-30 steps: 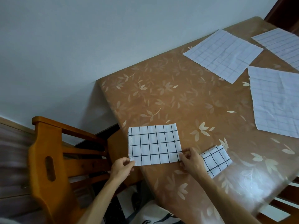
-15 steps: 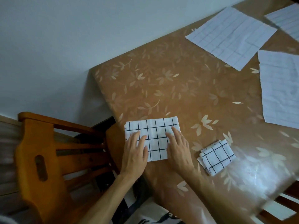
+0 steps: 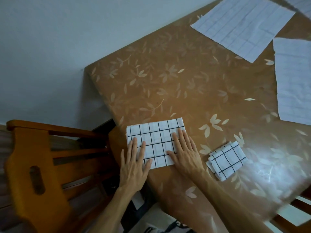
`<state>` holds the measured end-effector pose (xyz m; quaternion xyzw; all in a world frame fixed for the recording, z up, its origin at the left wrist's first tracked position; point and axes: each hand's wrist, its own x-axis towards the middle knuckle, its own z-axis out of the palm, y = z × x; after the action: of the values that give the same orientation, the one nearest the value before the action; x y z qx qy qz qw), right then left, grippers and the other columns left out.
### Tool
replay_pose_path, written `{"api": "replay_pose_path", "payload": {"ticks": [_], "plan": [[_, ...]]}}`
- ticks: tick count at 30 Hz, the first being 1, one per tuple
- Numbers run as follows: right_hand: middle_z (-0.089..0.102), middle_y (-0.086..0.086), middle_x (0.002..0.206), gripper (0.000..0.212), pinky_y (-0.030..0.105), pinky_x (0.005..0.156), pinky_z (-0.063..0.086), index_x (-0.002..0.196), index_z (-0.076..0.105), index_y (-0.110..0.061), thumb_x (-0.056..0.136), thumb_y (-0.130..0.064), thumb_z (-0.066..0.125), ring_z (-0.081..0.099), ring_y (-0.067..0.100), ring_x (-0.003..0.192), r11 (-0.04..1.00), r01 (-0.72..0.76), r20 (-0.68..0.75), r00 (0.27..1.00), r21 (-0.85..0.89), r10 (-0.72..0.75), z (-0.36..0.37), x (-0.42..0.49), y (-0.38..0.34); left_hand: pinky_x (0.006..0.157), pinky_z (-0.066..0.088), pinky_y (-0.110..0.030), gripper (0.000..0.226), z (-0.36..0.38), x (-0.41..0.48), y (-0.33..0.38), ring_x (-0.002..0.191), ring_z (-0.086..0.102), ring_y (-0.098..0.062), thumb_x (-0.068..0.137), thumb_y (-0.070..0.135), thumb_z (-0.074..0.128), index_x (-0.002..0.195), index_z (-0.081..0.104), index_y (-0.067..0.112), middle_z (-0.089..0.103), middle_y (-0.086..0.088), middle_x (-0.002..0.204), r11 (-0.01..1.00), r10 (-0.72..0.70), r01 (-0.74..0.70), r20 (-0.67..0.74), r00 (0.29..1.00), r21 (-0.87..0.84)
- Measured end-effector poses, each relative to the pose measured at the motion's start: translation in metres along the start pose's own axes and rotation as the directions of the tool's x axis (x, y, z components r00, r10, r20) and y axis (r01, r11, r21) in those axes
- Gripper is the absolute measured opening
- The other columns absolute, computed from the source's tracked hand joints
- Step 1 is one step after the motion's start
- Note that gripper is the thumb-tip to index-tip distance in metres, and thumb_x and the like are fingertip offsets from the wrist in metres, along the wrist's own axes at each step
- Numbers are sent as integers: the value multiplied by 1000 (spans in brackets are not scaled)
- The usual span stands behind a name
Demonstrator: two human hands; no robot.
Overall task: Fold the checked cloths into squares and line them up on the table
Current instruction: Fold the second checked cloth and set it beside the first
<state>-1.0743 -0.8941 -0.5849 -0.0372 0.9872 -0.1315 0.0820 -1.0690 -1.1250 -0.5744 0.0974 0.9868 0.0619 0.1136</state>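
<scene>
Surface: table (image 3: 168, 84) under a brown leaf-print cover, its corner against a pale wall.
Half-folded checked cloth (image 3: 156, 140): rectangle lying flat at the near table edge.
Left hand (image 3: 134, 167): fingers straight and spread, pressing flat on the cloth's left end.
Right hand (image 3: 186, 153): fingers straight, close together, pressing flat on its right end.
Folded square cloth (image 3: 226, 160): just right of the right hand, apart from it.
Unfolded cloths: one (image 3: 244, 26) far side, one (image 3: 296, 81) right edge.
Wooden chair (image 3: 33, 165): left of the table.

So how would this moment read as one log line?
left hand flat on half-folded cloth | right hand flat on it | folded square beside | open cloths waiting
</scene>
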Motion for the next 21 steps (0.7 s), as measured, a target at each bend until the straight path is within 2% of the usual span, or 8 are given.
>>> {"api": "replay_pose_path", "payload": {"ticks": [5, 8, 11, 12, 14, 17, 19, 21], "plan": [[-1, 8, 164, 75, 39, 123, 5, 157, 10, -15, 99, -61, 22, -4, 21, 152, 997, -44, 34, 999, 58, 42, -7, 2, -7, 120, 16, -45, 66, -6, -1, 7, 154, -1, -25, 102, 56, 21, 159, 5, 26, -5, -8, 167, 990, -2, 0, -17, 1000, -142], [-3, 7, 164, 71, 42, 124, 0, 157, 11, -17, 99, -55, 28, -9, 20, 151, 997, -32, 66, 997, 68, 28, -20, 4, -10, 110, 37, -36, 55, -19, -2, 14, 144, 30, -26, 102, 43, 40, 151, 29, 21, 25, -13, 158, 904, -209, 155, -95, 973, -399], [3, 6, 164, 63, 45, 124, 2, 155, 21, -19, 100, -45, 38, -4, 22, 152, 997, 19, 11, 1000, 73, -19, -32, 0, -13, 79, 51, -27, 55, -38, 1, 9, 111, 58, -22, 96, 30, 60, 144, 38, 17, 49, -10, 134, 593, -543, 457, 89, 835, -663], [9, 6, 164, 60, 46, 123, 9, 153, 27, -19, 100, -41, 42, 3, 23, 152, 994, 42, -3, 999, 96, -42, -35, -3, -16, 73, 51, -25, 53, -41, 3, 4, 102, 61, -20, 95, 26, 64, 141, 42, 15, 55, -10, 127, 483, -576, 513, 184, 796, -710], [21, 4, 162, 56, 44, 118, 27, 149, 36, -20, 97, -36, 49, 28, 27, 145, 985, 96, 2, 995, 146, -97, -37, -12, -26, 63, 47, -18, 40, -45, 3, -6, 90, 60, -14, 93, 21, 67, 129, 55, 12, 64, -9, 116, 377, -571, 545, 275, 773, -749], [31, 0, 157, 60, 37, 86, 56, 148, 33, -23, 94, -36, 53, 60, 23, 110, 960, 135, 62, 986, 245, -155, -43, -31, -46, 74, 57, -31, 30, -47, -3, -15, 95, 64, -19, 92, 19, 68, 121, 64, 11, 68, -7, 110, 179, -594, 553, 359, 720, -814], [31, -3, 153, 65, 34, 77, 57, 150, 24, -26, 93, -40, 53, 64, 22, 100, 953, 148, 140, 972, 264, -189, -43, -43, -60, 87, 58, -46, 30, -46, -10, -18, 101, 66, -27, 92, 19, 68, 121, 64, 13, 68, -10, 112, 17, -600, 559, 439, 669, -829], [31, -4, 151, 64, 35, 76, 58, 150, 23, -26, 95, -41, 52, 65, 23, 95, 957, 173, 165, 963, 231, -214, -37, -51, -75, 90, 57, -50, 29, -46, -19, -19, 106, 65, -31, 92, 17, 68, 120, 63, 13, 67, -14, 116, -124, -588, 542, 502, 635, -831]]}}
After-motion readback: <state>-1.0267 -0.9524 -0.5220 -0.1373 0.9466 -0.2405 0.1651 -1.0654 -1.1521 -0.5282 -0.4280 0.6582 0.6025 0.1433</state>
